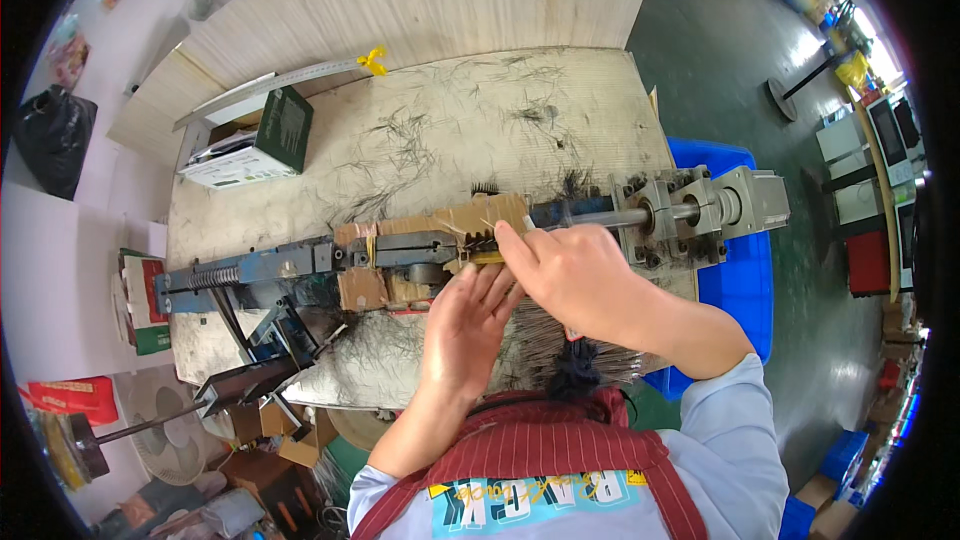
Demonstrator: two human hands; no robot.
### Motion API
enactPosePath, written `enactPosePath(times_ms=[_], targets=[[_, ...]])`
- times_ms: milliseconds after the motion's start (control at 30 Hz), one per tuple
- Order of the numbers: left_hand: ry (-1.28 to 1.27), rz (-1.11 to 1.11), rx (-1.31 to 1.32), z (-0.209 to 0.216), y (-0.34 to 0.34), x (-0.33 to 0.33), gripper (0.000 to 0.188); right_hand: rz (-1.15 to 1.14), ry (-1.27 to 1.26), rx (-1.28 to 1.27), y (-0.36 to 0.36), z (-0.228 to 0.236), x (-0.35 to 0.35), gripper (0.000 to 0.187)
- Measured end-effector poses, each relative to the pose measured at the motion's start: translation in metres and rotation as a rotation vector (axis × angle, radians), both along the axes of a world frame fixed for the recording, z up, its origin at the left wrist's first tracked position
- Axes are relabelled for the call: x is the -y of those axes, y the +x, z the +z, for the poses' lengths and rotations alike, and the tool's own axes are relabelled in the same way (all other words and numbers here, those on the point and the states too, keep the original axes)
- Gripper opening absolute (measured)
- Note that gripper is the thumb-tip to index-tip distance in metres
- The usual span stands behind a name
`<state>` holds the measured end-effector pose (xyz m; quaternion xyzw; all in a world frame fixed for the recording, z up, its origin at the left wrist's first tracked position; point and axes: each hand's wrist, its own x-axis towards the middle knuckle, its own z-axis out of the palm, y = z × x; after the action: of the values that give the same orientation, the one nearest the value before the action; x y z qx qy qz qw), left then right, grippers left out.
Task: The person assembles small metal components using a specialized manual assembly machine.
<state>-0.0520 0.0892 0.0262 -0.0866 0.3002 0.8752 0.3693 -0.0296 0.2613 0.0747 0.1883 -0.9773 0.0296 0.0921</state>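
A long blue-and-dark metal bench machine (265,262) lies across the table, with a spring at its left end. Torn brown cardboard (440,222) is wrapped about its middle. Over the machine's centre, my right hand (575,270) is closed, its fingertips beside short dark bristles (480,238); what they pinch is hidden. Just below, my left hand (468,325) reaches up with fingers stretched out, their tips beside a thin yellow strip (487,258) at the machine's front edge. A shiny metal shaft (620,220) runs off to the right of my right hand.
Loose dark bristles (405,135) lie scattered over the tabletop (470,90). A green-and-white box (262,140) stands at the back left, near a metal ruler (270,88) with a yellow clip. A blue bin (735,285) sits at the right edge. More bristles (540,340) are bunched near my apron.
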Motion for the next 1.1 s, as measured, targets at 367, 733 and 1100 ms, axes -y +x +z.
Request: enactPosePath(times_ms=[367,733,1100], targets=[[-0.314,-0.192,-0.276,-0.014,0.036,0.005,0.050,-0.112,-0.740,0.456,0.046,-0.022,-0.018,0.032],[-1.645,0.937,-0.193,-0.087,0.077,0.334,0.042,-0.058,-0.867,0.464,0.036,-0.058,0.013,0.032],[-1.231,0.751,-0.149,-0.063,0.085,0.245,0.021,-0.276,-0.874,0.682,0.034,-0.035,0.042,0.041]])
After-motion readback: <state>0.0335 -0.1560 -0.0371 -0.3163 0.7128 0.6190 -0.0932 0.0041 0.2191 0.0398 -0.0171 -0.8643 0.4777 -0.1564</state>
